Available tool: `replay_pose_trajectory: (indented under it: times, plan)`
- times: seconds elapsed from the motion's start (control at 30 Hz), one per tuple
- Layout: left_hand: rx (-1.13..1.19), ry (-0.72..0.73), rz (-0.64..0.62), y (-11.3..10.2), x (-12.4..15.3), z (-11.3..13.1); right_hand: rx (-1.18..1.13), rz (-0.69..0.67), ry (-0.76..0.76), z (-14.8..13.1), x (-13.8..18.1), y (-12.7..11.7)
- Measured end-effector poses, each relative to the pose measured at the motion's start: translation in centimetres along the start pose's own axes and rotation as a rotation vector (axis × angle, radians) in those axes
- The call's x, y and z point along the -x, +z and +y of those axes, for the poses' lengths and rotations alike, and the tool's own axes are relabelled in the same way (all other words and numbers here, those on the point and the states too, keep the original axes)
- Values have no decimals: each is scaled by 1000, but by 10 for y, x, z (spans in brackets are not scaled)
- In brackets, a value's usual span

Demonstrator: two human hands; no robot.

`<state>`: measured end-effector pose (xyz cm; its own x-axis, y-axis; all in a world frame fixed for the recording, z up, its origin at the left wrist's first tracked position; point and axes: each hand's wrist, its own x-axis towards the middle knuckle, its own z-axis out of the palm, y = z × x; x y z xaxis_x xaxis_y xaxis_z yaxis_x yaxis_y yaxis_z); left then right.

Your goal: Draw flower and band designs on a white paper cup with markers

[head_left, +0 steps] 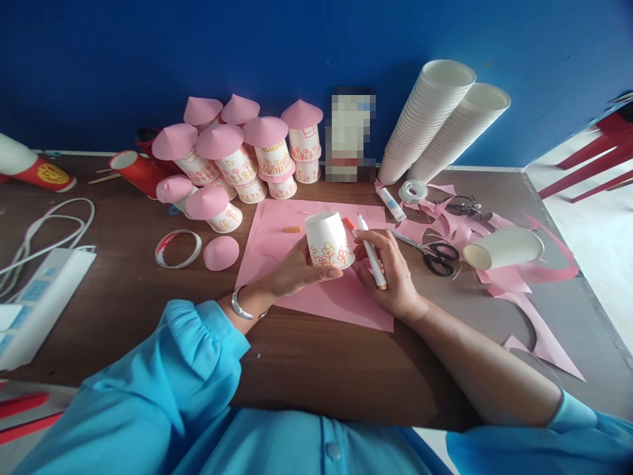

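Arms (475, 356) reach in from both sides toward the middle, the left hand (291, 272) closed around a paper cup (322, 231), thumb along its near side and the other fingers mostly hidden. The right hand (390, 270) curls its fingers around a white marker (370, 249) just beside the cup. Held above a pink sheet (341, 307), the cup is upside down, slightly tilted, its long axis near upright, narrow base up and flowered rim down; the marker slants, tip up and toward the cup. Behind stand cone-topped cups (217, 148) at left and two leaning cup stacks (425, 125) at right. Paper scraps (548, 330) and a loose cup (509, 249) lie rightward, scissors (435, 256) near the right hand, then a tape ring (162, 254), a glue stick (392, 204) and, smallest, an orange cap (292, 229) on the sheet.
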<state>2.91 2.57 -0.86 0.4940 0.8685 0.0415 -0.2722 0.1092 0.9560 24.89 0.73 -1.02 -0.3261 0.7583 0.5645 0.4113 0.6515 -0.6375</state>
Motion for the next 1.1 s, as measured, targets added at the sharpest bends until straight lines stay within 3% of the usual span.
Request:
replay_pose_trajectory:
  times: [0.23,0.57,0.8,0.93,1.1]
  plan:
    - [36,7,-27,-1,0,2,10,50,55,0,1,2]
    - [26,-29,-31,-3,2,0,-34,168,13,2,2,-4]
    - [4,-21,-29,-2,1,2,-197,180,246,6,5,-4]
    - [3,-6,-40,-3,1,2,-362,234,308,5,0,-3]
    - [4,-40,-23,-1,0,3,-401,248,374,5,-1,-4]
